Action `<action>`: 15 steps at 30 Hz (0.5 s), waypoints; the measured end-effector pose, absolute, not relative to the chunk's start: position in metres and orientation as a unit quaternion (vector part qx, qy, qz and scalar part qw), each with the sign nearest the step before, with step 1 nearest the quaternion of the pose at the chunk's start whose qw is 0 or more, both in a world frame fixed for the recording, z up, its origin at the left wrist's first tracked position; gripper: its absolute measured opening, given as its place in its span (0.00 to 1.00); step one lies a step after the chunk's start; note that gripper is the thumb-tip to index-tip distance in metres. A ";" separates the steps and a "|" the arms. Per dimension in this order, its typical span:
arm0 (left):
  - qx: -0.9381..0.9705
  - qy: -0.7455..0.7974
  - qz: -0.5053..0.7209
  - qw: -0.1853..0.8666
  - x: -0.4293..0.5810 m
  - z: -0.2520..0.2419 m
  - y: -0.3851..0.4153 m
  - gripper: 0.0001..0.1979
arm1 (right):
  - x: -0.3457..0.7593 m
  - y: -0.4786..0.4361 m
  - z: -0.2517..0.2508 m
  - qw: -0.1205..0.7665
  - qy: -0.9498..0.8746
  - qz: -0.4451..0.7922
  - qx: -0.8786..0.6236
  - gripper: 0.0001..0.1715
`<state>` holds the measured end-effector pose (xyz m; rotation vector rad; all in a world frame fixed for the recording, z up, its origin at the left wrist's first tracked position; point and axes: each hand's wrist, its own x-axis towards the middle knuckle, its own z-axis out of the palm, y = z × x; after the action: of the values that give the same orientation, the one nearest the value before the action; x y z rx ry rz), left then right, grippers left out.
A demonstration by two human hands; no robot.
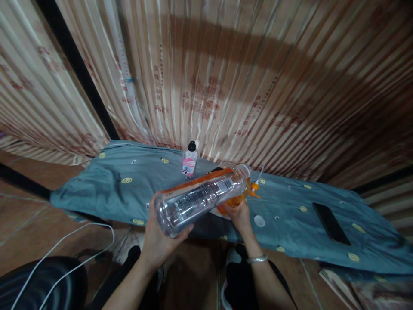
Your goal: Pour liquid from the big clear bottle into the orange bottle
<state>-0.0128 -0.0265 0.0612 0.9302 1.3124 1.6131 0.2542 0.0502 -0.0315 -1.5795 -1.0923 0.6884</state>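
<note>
Left hand (158,241)'s gripping the tilted clear bottle (196,198) by its base, mid-cloth (97,181); right hand (241,218) seems wrapped round the orange container (238,199) beside its neck. Bottle looks basically empty, can't tell what's left to do.

clear bottle (200,200), orange-labelled | tilted, mouth toward far right | orange container (238,199) | partly hidden behind bottle's neck

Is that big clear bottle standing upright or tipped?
Tipped: the clear bottle slants sideways, its base in the left hand and its neck off to the right.
</note>
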 end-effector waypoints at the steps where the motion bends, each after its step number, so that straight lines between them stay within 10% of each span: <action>1: 0.371 0.528 0.642 0.414 -0.013 0.061 -0.027 0.53 | 0.254 0.050 -0.032 0.522 -0.458 0.284 -0.661 0.46; 15: 0.391 0.540 0.632 0.395 -0.015 0.057 -0.026 0.51 | 0.254 0.050 -0.033 0.519 -0.460 0.260 -0.672 0.46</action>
<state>-0.0146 -0.0263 0.0566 0.9909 1.3694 1.6038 0.2538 0.0502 -0.0327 -1.6108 -1.1038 0.6224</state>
